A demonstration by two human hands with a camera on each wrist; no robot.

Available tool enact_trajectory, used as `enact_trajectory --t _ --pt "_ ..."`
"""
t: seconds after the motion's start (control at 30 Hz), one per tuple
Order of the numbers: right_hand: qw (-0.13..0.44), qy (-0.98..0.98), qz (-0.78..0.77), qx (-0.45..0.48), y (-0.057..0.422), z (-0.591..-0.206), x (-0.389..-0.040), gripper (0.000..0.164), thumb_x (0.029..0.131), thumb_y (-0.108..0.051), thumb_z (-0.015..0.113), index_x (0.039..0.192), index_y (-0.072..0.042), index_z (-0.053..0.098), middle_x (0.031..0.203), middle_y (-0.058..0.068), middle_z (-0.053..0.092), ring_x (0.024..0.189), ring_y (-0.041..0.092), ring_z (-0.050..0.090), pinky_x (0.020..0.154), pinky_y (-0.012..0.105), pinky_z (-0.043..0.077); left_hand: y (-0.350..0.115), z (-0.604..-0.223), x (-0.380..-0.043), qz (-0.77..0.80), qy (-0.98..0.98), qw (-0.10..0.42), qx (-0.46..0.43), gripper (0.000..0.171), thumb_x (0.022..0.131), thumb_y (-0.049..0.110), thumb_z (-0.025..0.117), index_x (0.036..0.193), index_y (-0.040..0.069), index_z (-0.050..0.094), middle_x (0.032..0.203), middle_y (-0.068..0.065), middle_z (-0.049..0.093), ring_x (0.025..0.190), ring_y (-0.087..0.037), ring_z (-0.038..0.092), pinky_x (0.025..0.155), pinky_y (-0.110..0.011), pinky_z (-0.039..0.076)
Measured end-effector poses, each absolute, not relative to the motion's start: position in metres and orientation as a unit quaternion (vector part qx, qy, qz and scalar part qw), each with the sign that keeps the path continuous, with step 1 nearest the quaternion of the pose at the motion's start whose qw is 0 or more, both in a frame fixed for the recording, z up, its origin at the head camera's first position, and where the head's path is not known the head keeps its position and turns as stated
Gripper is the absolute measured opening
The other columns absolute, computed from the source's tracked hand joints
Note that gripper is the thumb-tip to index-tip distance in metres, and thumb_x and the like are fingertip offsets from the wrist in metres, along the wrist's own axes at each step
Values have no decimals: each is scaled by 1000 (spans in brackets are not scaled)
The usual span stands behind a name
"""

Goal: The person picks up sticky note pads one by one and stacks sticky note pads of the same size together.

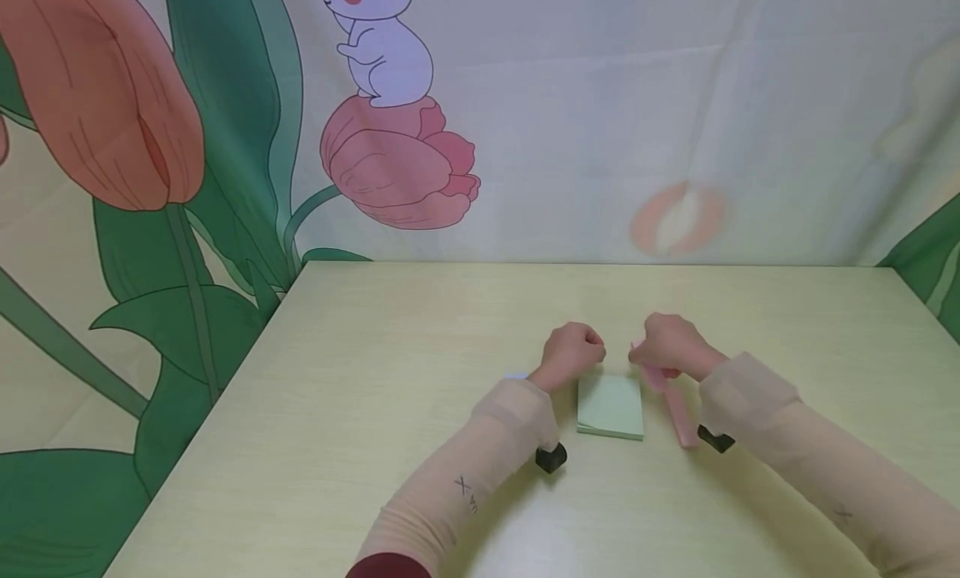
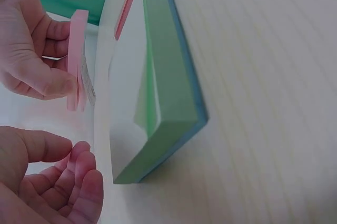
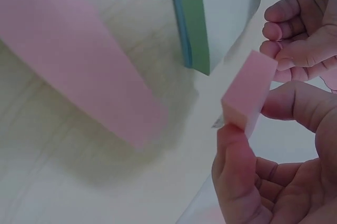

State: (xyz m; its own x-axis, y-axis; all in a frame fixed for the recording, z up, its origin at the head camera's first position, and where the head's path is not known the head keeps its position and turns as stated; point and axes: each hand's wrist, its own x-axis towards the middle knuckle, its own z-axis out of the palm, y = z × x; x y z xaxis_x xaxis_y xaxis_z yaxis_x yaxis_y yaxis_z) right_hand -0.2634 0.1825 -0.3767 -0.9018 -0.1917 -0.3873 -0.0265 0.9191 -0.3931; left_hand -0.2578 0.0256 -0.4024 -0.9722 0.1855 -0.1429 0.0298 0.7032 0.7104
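My right hand [image 1: 675, 345] pinches a small pink sticky-note pad [image 3: 248, 90] between thumb and fingers, above the table. The left hand [image 1: 572, 353] hovers across from it, fingers loosely curled, thumb and fingertips close together with nothing visible between them. Between the wrists lies a square green sticky-note pad [image 1: 610, 405] with a blue layer [image 2: 184, 50] under it; some of its sheets part slightly at one edge. A long pink strip [image 1: 681, 416] lies on the table to the right of the green pad, near the right wrist.
A bit of something blue [image 1: 516, 376] shows behind the left wrist, mostly hidden by the sleeve. The pale wooden table [image 1: 300, 445] reaches back to a hanging cloth [image 1: 555, 145] printed with flowers and an animal.
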Motion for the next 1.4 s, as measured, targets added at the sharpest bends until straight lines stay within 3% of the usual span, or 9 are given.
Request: enact_trajectory --t 0.23,0.57,0.87,1.13,1.4 --pt "213 956 -192 -62 190 -381 -259 34 78 -18 56 49 -13 39 41 -5 32 38 7 31 39 19 26 30 -402 -252 391 912 103 69 15 82 10 53 79 7 68 72 -1 67 55 -7 47 48 -16 35" --pt "222 952 -203 -50 198 -383 -252 33 79 -19 56 50 -13 40 41 -5 34 38 7 34 39 18 28 40 -401 -246 403 904 122 77 18 82 11 53 74 8 69 59 3 62 53 -4 46 52 -14 32" --pt "226 953 -199 -34 206 -388 -247 31 78 -19 54 51 -13 40 42 -5 35 39 7 34 39 18 28 49 -402 -238 449 876 168 46 14 83 11 56 80 5 69 63 -2 65 52 -6 52 53 -15 37" --pt "229 950 -210 -28 210 -391 -239 29 76 -17 53 50 -13 41 43 -5 34 40 7 34 40 18 29 54 -405 -233 444 877 178 52 16 84 12 55 83 5 69 66 -3 68 50 -6 53 52 -14 39" --pt "233 948 -216 -14 212 -394 -233 18 77 -19 54 66 -6 47 53 0 43 45 11 42 43 20 36 58 -406 -229 466 864 187 46 16 84 10 56 88 2 69 65 -4 67 51 -6 54 50 -15 42"
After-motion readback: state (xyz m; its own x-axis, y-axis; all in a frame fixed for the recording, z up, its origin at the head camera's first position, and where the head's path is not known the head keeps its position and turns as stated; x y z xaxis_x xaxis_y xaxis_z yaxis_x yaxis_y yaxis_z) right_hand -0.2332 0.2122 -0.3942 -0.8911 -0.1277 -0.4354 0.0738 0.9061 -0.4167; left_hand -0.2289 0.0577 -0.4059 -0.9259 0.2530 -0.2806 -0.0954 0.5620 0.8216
